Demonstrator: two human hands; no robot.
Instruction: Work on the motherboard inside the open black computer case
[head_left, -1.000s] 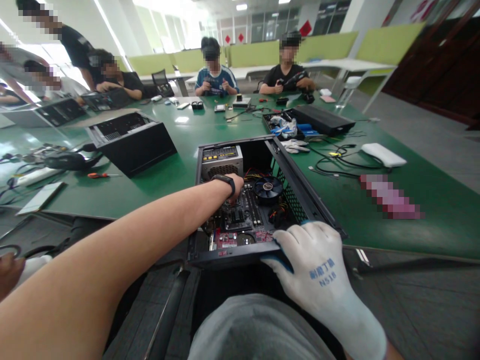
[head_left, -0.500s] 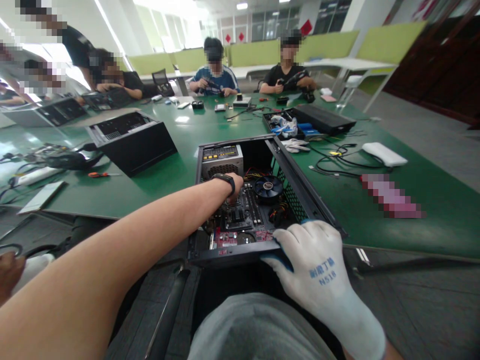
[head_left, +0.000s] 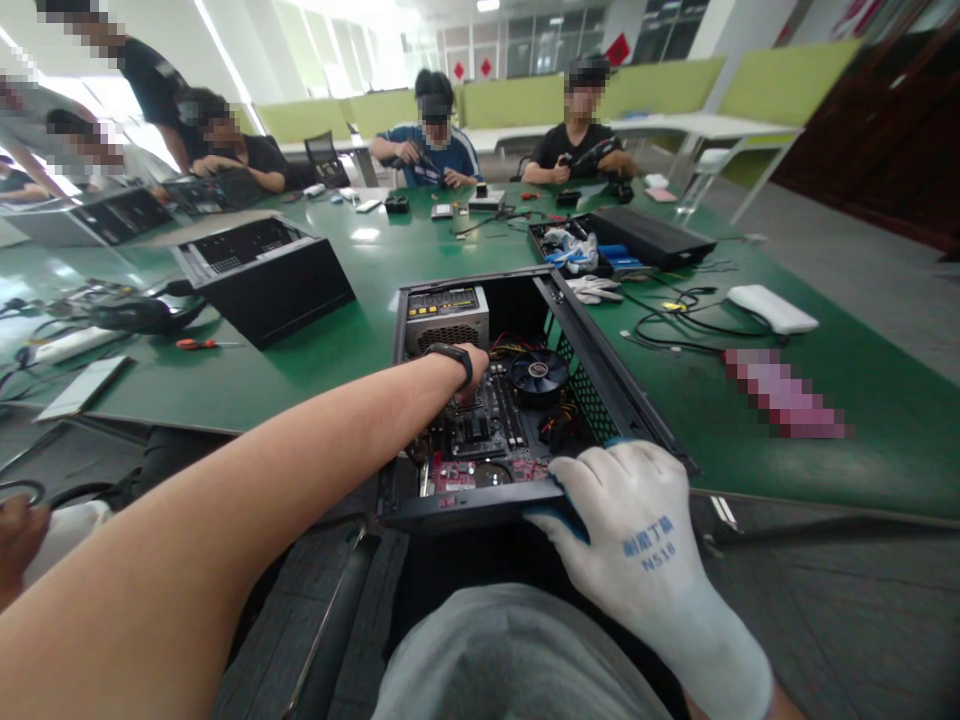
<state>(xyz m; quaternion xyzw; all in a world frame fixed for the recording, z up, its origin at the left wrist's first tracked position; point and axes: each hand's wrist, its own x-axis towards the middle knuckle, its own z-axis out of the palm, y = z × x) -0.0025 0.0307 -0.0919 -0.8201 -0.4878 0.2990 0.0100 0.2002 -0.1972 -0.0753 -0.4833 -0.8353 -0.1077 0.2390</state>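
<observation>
An uncovered black computer case (head_left: 465, 512) lies at the green table's near edge. Bare, with a black band at the wrist, my left hand (head_left: 474, 368) reaches down inside it, close to the power supply (head_left: 448, 318) and over the motherboard (head_left: 480, 425). Its fingers are hidden, so what they touch cannot be seen. In a white work glove with blue print, my right hand (head_left: 622, 510) grips the near right corner of the case frame, thumb below and fingers over the top. A round black fan (head_left: 538, 372) sits right of my left hand, among coloured cables.
Another black case (head_left: 277, 290) stands tilted on the left, near an orange screwdriver (head_left: 196, 344). Gloves (head_left: 592, 290), a tool tray (head_left: 570, 250), black cables (head_left: 667, 320) and a white pouch (head_left: 772, 308) lie to the right. Several people work around the table.
Both hands stay in nearly the same places, and the case has not moved. The camera view has shifted very slightly. Across the table, the person in blue has bent their head lower.
</observation>
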